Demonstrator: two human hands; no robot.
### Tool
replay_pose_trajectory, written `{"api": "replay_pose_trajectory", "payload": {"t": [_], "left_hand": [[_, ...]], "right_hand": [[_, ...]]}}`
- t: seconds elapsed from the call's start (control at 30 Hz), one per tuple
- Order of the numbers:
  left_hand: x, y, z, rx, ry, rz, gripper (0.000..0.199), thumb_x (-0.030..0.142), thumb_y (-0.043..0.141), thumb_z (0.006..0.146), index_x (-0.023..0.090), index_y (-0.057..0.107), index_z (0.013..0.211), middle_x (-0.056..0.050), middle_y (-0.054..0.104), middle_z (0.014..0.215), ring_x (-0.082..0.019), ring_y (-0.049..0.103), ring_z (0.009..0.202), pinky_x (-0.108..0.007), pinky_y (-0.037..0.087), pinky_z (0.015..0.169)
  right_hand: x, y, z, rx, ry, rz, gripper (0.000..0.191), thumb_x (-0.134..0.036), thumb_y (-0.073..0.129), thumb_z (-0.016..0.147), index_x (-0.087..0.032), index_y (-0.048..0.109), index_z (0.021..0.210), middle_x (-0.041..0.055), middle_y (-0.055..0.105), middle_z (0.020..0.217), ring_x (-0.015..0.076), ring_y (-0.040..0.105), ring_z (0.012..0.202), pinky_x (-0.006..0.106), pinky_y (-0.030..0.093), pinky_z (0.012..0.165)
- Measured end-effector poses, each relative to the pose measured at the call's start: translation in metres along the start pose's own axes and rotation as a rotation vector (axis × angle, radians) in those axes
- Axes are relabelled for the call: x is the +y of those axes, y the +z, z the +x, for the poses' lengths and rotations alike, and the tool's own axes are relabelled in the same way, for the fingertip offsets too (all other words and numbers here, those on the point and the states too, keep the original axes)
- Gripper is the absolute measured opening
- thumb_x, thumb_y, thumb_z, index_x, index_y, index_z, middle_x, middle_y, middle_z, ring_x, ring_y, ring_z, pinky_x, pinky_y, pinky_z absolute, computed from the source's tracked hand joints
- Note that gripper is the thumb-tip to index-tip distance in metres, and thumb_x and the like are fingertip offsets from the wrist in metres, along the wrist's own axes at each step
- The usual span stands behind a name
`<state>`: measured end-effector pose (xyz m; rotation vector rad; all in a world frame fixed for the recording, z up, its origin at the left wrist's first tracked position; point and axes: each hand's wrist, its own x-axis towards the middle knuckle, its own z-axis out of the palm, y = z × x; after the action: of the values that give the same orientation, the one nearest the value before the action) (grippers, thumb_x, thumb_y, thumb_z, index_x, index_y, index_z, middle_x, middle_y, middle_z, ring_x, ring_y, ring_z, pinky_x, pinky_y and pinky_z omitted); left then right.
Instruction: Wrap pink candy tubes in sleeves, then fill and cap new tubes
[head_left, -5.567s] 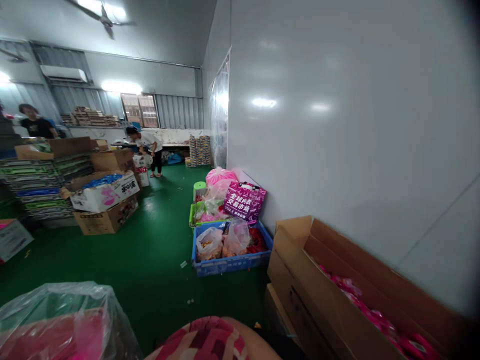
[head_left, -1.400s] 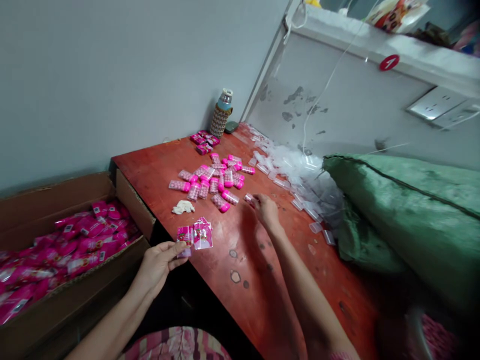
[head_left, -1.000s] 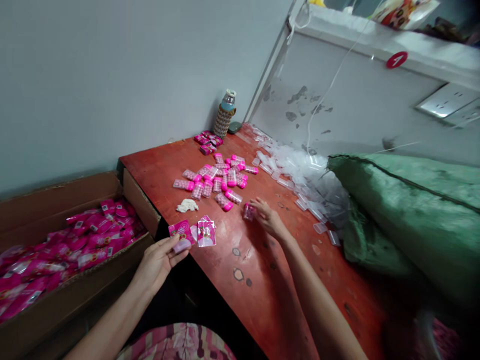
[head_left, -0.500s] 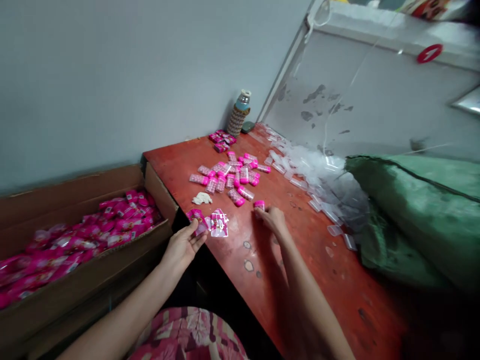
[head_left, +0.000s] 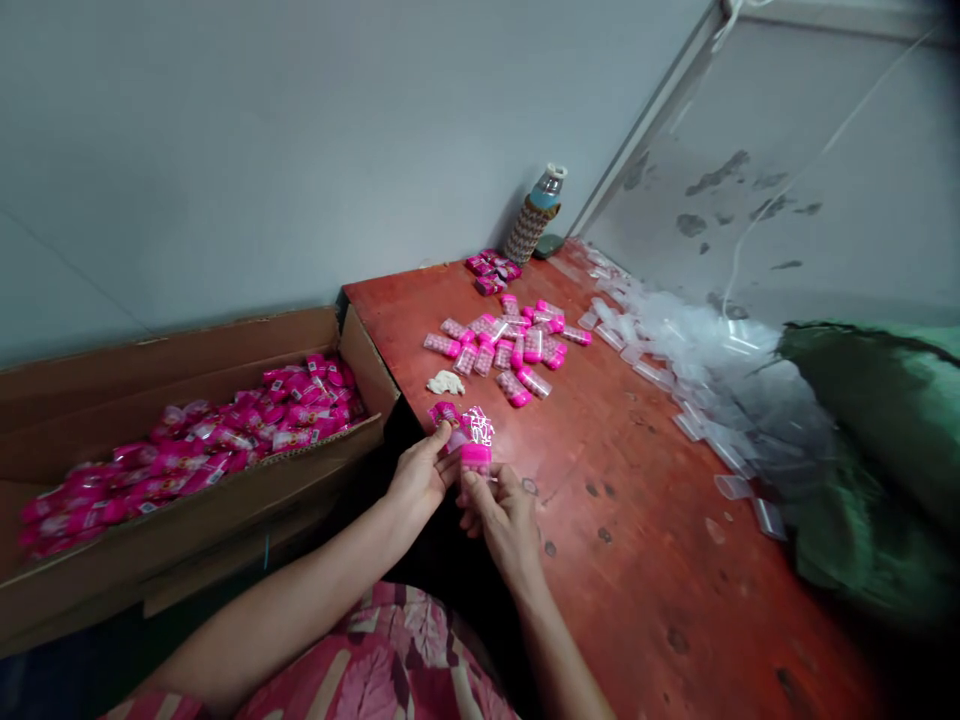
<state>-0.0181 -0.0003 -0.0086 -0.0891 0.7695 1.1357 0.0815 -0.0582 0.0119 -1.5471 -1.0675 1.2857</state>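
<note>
Two hands (head_left: 420, 475) (head_left: 510, 522), one flask (head_left: 531, 228), one open carton (head_left: 225, 515) and over a dozen capped containers (head_left: 533, 345) appear.

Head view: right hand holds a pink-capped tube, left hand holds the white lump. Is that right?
No: the head view shows the left hand holding a pink wrapper; the white lump lies on the table. The right hand does hold a pink-capped tube.

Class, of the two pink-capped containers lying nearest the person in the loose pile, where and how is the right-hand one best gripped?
Probably by its clear body, pinched across the sides, coming from the right. It lies on its side with its pink cap toward the pile and a neighbouring container close on its left, while bare tabletop lies to its right.
</note>
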Motion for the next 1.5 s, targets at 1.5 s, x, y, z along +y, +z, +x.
{"api": "replay_pose_trajectory", "payload": {"t": [1.5], "left_hand": [[0.01, -0.005, -0.009, -0.362, -0.066, 0.529, 0.027, 0.032, 0.07, 0.064, 0.006, 0.061, 0.061, -0.002, 0.054, 0.046, -0.01, 0.048, 0.037, -0.021, 0.037, 0.037]], "right_hand": [[0.019, 0.003, 0.01, -0.061, 0.02, 0.323, 0.023, -0.037, 0.06, 0.077, -0.017, 0.05, 0.084, -0.0026, 0.06, 0.061, 0.0069, 0.053, 0.039, 0.015, 0.041, 0.034]]}}
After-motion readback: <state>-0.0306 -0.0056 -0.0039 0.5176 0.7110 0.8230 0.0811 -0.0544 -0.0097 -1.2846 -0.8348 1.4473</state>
